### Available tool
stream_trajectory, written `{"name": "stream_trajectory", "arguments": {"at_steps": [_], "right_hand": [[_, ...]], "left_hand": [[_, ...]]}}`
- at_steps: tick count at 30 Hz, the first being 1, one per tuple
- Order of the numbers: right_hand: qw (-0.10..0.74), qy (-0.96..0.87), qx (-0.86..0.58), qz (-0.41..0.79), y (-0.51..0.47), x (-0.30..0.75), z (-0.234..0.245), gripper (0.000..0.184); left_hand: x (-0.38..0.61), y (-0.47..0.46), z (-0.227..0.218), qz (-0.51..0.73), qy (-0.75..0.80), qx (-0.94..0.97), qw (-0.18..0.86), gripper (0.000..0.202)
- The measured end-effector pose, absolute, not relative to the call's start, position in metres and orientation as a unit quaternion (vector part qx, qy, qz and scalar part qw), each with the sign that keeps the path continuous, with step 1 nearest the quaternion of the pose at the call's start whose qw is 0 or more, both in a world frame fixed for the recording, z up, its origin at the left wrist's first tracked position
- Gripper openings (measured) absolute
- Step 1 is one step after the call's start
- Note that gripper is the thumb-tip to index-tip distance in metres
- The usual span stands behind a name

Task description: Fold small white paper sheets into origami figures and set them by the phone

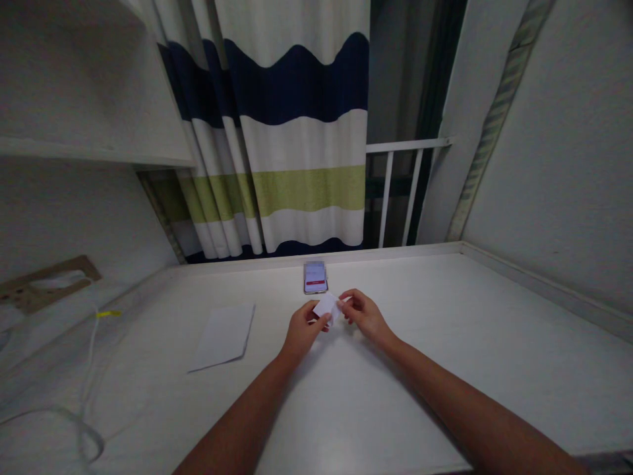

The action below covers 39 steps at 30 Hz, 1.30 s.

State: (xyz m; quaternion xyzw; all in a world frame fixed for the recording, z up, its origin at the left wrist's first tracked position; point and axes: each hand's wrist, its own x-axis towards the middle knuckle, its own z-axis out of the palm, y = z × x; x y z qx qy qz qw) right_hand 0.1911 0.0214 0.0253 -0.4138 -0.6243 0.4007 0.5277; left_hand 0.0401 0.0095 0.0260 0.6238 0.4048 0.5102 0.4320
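Observation:
Between my two hands is a small piece of folded white paper (pixel 326 305), held just above the white tabletop. My left hand (pixel 303 324) grips its left and lower side, with the thumb pressed on the front. At the paper's right edge, the thumb and fingers of my right hand (pixel 363 315) are pinched together on a corner. The exact folds are too small to make out. Just beyond the paper lies a phone (pixel 315 277) with its screen lit.
A stack of white paper sheets (pixel 225 336) lies to the left on the white table (pixel 445 330). A pale cable (pixel 86 369) with a yellow tie runs along the far left. Behind the table hang a striped curtain (pixel 306 145) and a white railing (pixel 408 146).

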Motion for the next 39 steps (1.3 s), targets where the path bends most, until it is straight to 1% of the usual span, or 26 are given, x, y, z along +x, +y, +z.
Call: {"name": "stream_trajectory", "arguments": {"at_steps": [5, 10, 17, 25, 28, 32, 35, 39], "right_hand": [[0.496, -0.619, -0.429, 0.432, 0.020, 0.185, 0.019, 0.030], [0.493, -0.618, -0.406, 0.458, 0.019, 0.186, 0.019, 0.026], [0.490, -0.624, -0.410, 0.449, 0.019, 0.186, 0.021, 0.021], [0.490, -0.634, -0.403, 0.442, 0.016, 0.186, 0.023, 0.020], [0.490, -0.626, -0.400, 0.457, 0.017, 0.185, 0.022, 0.022], [0.488, -0.619, -0.386, 0.480, 0.016, 0.184, 0.022, 0.029], [0.489, -0.629, -0.386, 0.465, 0.014, 0.184, 0.024, 0.032], [0.491, -0.648, -0.394, 0.428, 0.010, 0.181, 0.027, 0.030]], "left_hand": [[0.041, 0.007, 0.024, 0.496, 0.406, 0.665, 0.383, 0.021], [0.040, 0.006, 0.022, 0.489, 0.405, 0.684, 0.359, 0.020], [0.040, 0.006, 0.022, 0.472, 0.399, 0.709, 0.340, 0.022], [0.040, 0.006, 0.022, 0.468, 0.410, 0.725, 0.296, 0.020], [0.041, 0.006, 0.023, 0.471, 0.415, 0.728, 0.275, 0.019], [0.041, 0.005, 0.024, 0.473, 0.417, 0.733, 0.256, 0.018], [0.042, 0.003, 0.025, 0.471, 0.419, 0.738, 0.239, 0.017], [0.044, 0.001, 0.027, 0.465, 0.435, 0.744, 0.203, 0.016]]}}
